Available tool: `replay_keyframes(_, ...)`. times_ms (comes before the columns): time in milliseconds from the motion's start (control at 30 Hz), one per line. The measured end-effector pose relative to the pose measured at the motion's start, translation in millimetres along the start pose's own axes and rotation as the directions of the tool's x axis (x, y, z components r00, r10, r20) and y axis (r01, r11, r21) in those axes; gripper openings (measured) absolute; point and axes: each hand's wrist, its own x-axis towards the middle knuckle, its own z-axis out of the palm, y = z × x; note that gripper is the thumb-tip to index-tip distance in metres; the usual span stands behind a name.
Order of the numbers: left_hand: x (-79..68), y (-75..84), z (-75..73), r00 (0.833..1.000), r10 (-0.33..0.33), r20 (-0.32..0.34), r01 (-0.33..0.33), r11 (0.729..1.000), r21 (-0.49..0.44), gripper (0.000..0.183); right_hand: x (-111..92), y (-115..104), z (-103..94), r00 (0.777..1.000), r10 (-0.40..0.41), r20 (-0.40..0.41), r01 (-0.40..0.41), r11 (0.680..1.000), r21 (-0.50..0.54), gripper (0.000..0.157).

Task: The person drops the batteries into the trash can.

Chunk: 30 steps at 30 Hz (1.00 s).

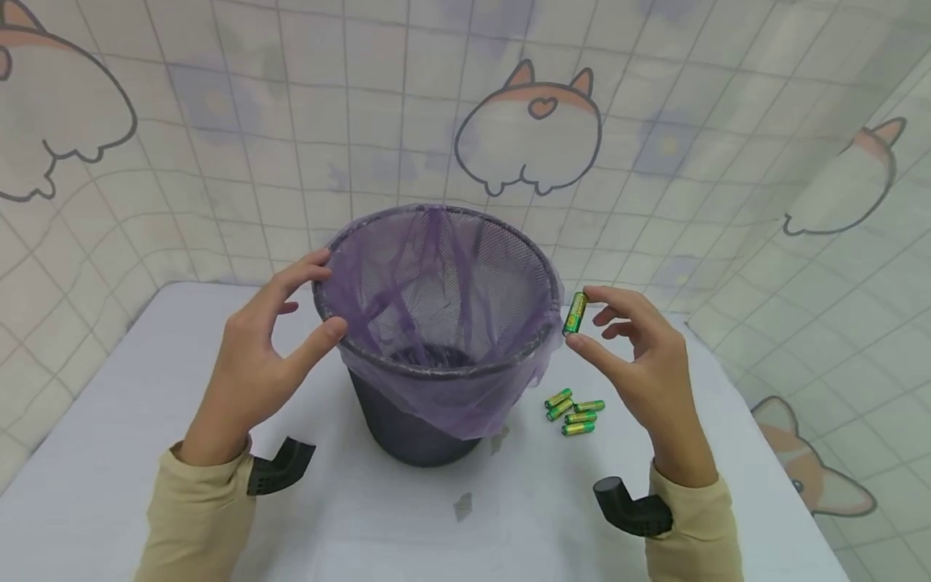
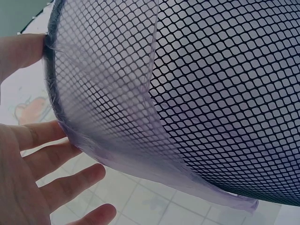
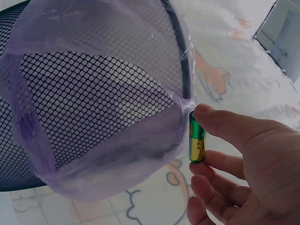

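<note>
A black mesh wastebasket (image 1: 418, 432) lined with a purple plastic bag (image 1: 465, 404) stands upright, its mouth facing up. My left hand (image 1: 258, 356) touches the basket's left rim with spread, fairly straight fingers; in the left wrist view the thumb (image 2: 23, 51) and index finger reach the rim. Beside the right rim, my right hand (image 1: 640, 347) pinches a green and yellow battery (image 1: 575, 313) end to end between thumb and finger. The right wrist view has this battery (image 3: 197, 138) just outside the bag-covered rim. Several similar batteries (image 1: 579, 418) lie on the table below the right hand.
The basket stands on a white-covered table (image 1: 327, 525). Behind and to the sides hangs a checked cloth (image 1: 400, 121) with cartoon animals. Small grey patches (image 1: 463, 507) mark the table in front of the basket. Each wrist bears a black device (image 1: 633, 509).
</note>
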Motion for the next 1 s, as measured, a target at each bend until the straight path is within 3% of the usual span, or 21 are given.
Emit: replay_keyframes(1000,-0.1,0.8,0.5,1.000,0.001,0.003,-0.001,1.000,0.025,0.048,18,-9,5.5,1.000,-0.014,0.003,0.014,0.999,0.037,0.051)
